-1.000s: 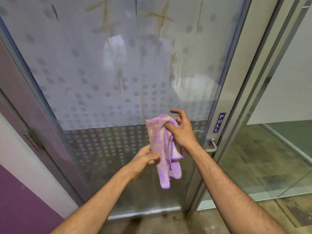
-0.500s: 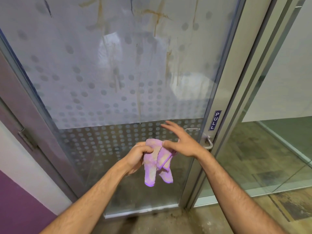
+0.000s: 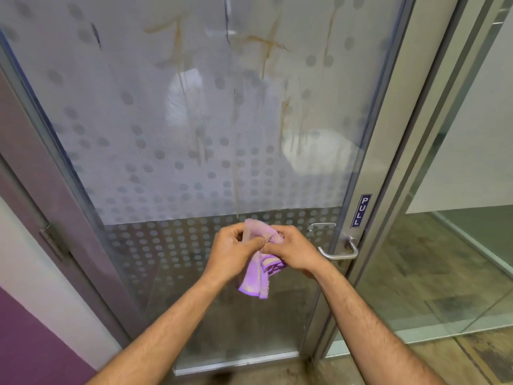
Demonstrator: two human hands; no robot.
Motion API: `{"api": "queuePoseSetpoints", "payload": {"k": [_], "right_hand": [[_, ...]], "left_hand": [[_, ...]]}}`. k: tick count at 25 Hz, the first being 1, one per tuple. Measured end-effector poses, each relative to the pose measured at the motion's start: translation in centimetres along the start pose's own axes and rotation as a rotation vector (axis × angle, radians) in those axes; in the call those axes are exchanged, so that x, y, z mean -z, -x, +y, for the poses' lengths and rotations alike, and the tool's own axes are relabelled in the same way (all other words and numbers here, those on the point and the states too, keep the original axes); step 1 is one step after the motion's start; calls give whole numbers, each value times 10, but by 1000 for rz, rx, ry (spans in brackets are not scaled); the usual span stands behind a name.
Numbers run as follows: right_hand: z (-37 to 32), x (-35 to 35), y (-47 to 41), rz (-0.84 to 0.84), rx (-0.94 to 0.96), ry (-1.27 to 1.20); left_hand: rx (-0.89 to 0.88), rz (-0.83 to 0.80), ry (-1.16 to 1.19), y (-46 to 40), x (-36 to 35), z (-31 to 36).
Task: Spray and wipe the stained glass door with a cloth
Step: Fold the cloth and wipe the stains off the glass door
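The glass door (image 3: pixel 172 112) fills the view, frosted with grey dots. Brown drip stains (image 3: pixel 283 115) run down its upper middle and right. A purple cloth (image 3: pixel 256 282) hangs bunched in front of the door's lower part. My left hand (image 3: pixel 230 254) and my right hand (image 3: pixel 294 251) both pinch the cloth's top, knuckles almost touching, a little in front of the glass. No spray bottle is in view.
A metal lever handle (image 3: pixel 340 252) sticks out just right of my right hand, below a blue PULL sign (image 3: pixel 361 211). The metal door frame (image 3: pixel 410 151) stands at the right, with a glass partition (image 3: pixel 458 245) beyond. A purple and white wall (image 3: pixel 25 301) is at left.
My right hand, spread open over the cloth half a second ago, has closed on it. Both hands now grip the cloth's top close together; the cloth is more bunched.
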State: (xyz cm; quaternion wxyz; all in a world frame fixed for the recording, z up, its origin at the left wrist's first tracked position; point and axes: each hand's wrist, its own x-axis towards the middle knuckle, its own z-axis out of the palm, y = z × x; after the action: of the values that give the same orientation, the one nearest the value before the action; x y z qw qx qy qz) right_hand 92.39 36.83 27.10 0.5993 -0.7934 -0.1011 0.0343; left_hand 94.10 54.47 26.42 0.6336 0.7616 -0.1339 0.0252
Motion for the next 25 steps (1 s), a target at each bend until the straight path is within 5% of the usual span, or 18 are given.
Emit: {"api": "queuePoseSetpoints", "payload": {"k": [4, 9, 12, 17, 25], "right_hand": [[-6, 4, -14, 201, 2, -119], [2, 24, -33, 754, -57, -96], [20, 30, -46, 990, -118, 84], [54, 10, -80, 1040, -28, 288], [105, -56, -126, 1115, 35, 391]], "left_hand": [[-143, 171, -157, -23, 32, 18], [-492, 396, -592, -64, 116, 10], [-541, 529, -860, -94, 164, -2], [-540, 578, -1202, -138, 198, -21], [-720, 793, -1282, -174, 204, -55]]}}
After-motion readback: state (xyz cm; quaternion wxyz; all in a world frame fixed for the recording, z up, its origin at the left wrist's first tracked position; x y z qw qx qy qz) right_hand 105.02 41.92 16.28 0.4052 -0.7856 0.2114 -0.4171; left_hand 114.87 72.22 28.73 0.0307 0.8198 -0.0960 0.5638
